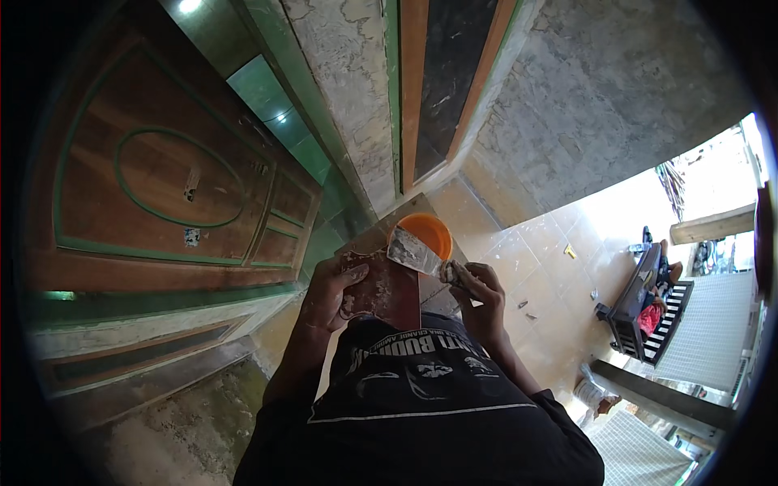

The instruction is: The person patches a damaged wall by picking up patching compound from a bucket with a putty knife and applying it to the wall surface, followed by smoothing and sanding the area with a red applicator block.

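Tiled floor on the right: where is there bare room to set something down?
Bare tiled floor shows between the orange bucket and the small yellow object, and again between the right forearm and the dark bench, apart from a few scraps. It's crowded where the left hand, reddish-brown board, scraper and right hand bunch up by the bucket.

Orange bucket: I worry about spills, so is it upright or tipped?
Upright: the orange bucket shows its round mouth facing up in the head view, partly hidden by the scraper.
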Motion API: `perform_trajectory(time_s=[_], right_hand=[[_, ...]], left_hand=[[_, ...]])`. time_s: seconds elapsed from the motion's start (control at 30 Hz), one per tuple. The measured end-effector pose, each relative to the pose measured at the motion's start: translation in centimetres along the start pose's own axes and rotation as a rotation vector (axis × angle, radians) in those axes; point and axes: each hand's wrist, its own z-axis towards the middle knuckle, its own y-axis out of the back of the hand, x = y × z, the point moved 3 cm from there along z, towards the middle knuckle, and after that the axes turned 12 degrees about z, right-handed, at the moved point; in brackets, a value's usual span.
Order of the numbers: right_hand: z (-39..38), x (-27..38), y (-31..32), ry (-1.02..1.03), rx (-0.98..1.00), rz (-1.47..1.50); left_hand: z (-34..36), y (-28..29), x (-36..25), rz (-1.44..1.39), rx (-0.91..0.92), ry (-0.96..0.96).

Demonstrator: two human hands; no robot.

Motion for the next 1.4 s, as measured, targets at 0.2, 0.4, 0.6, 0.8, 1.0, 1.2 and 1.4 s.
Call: perform_trajectory(time_s=[0.2, 0.4, 0.6, 0.8, 1.0, 1.2, 1.4], right_hand=[[0.4, -0.7, 1.0, 0.381, -0.068, -0.314], [0.7, -2.0, 0.4, 0.307, -0.025, -0.238], [2.1, -2.8, -1.4, 0.169, -0.034, -0.080], [4.0, -5.3, -4.0, 0.180, 0.143, 0.296], [6.7, -5.9, -5.6, 0.393, 0.248, 0.223], [8.6, -5.6, -6.5, 0.521, 0.259, 0.372], [9.6, -3.0, -5.8, 0.866, 0.220, 0.131]], left_hand=[[-0.2, 1.9, -0.3, -0.113, -0.031, 0.063], [-1.1, 3.9, -2.3, -0.103, -0.028, -0.062], [-5.5, 6.0, -10.5, -0.609, -0.256, -0.402], [-14.4, 10.7, -17.8, -0.427, -0.440, -1.053], [-21.1, 10.7, -29.2, -0.162, -0.556, -1.439], [-24.8, 7.5, -40.5, 0.067, -0.546, -1.621], [-24.5, 3.6, -46.8, 0.344, -0.365, -1.277]])
